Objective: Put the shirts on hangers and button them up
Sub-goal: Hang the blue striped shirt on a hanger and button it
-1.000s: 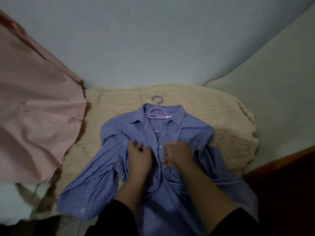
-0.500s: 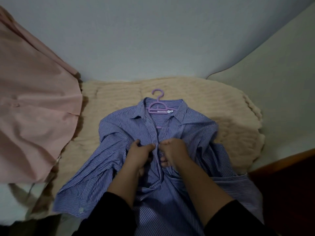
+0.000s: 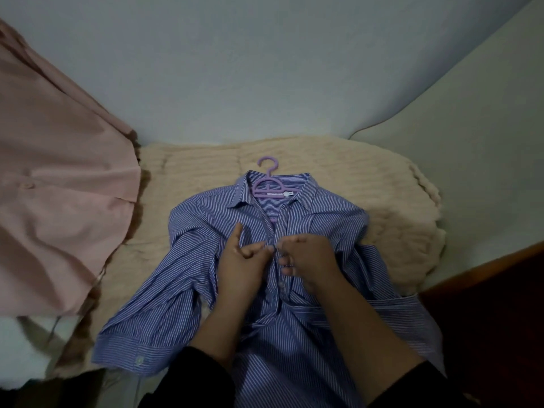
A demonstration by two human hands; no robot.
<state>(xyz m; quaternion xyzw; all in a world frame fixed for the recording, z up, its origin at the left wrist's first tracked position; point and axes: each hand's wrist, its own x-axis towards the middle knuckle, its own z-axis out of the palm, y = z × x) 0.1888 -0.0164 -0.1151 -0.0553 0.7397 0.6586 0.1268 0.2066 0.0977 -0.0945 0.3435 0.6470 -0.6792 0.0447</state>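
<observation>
A blue striped shirt [image 3: 188,293] lies front up on a beige fuzzy blanket [image 3: 365,184], with a purple plastic hanger [image 3: 268,184] inside its collar. My left hand [image 3: 241,266] pinches the left edge of the front placket at chest height, its index finger pointing up. My right hand [image 3: 309,257] pinches the right edge of the placket next to it. The two hands meet at a button near the middle of the chest. Below them, two buttons sit along the placket. The collar stands open above the hands.
A pink shirt [image 3: 59,201] hangs at the left, over the blanket's edge. A pale wall rises behind the blanket. A dark wooden edge [image 3: 482,269] runs along the right side. The shirt's left sleeve and cuff [image 3: 132,351] stretch toward the lower left.
Both hands have come together on the placket at the chest, and my left index finger has lifted to point up. The view has shifted slightly.
</observation>
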